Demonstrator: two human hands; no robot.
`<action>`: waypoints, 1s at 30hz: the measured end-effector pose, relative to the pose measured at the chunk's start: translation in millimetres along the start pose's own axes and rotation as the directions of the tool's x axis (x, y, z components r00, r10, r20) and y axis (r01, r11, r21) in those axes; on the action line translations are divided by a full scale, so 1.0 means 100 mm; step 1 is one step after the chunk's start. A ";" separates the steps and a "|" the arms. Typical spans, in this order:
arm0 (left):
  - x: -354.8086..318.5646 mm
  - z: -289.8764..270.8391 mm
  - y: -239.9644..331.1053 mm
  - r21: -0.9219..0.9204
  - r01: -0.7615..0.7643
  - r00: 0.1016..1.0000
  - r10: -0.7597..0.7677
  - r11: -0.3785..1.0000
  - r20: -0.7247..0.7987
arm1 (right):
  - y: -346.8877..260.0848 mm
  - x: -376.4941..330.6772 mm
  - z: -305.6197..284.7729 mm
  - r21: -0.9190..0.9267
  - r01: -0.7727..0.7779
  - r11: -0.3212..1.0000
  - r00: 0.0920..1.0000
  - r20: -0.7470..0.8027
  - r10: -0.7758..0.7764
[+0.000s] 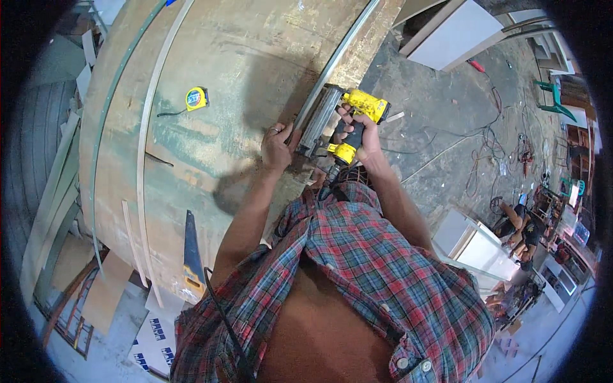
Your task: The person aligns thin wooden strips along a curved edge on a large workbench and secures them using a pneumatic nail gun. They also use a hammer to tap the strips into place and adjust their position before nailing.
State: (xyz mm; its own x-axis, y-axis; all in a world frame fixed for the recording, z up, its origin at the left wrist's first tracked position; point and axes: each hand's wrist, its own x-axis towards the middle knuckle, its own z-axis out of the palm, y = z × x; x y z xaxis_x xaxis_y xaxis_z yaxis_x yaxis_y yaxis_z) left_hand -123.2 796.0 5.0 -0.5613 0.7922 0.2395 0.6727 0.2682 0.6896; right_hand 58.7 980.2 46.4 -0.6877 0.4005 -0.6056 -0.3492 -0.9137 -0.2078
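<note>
While the right hand (365,135), a little past one o'clock from the centre, wraps its fingers closed around the black handle of a yellow-and-black nail gun (323,118), the left hand (276,150) sits at eleven o'clock with its fingers bent beside the lower end of the gun's long magazine. Whether those left fingers pinch anything or only rest there, I cannot tell. One of them wears a ring.

The nail gun lies at one o'clock, its magazine slanting along a grey strip (348,45) that runs up toward twelve o'clock near the edge of a large wooden panel (236,70). Small dark markings on its yellow casing are too small to read.

At ten o'clock on the panel, a yellow tape measure (195,98) shows a round blue label with printed lettering. Between seven and eight o'clock, a white sheet (151,338) carries repeated blocks of blue print. A handsaw (191,246) lies at eight o'clock, its yellowish handle toward the plaid shirt (370,249).
</note>
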 end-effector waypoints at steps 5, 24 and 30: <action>0.07 -0.07 0.15 0.056 0.070 0.994 -0.075 0.996 0.080 | -0.07 0.13 0.04 0.002 0.022 1.000 0.999 0.042 -0.022; 0.07 -0.16 0.18 0.106 0.050 0.966 -0.075 0.993 0.249 | -0.13 0.22 -0.05 0.045 0.022 0.999 0.998 0.059 -0.025; 0.10 -0.08 0.17 0.067 -0.078 0.996 0.074 0.995 0.048 | -0.19 0.20 0.07 -0.082 0.085 0.993 0.996 -0.029 -0.088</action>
State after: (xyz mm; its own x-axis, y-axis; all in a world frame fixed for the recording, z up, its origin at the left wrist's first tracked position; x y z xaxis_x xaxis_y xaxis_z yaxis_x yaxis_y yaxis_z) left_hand -121.0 804.3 25.0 -0.4857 0.8356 0.2568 0.7450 0.2421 0.6216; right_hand 46.6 1006.1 43.5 -0.6355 0.4769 -0.6072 -0.3530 -0.8789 -0.3208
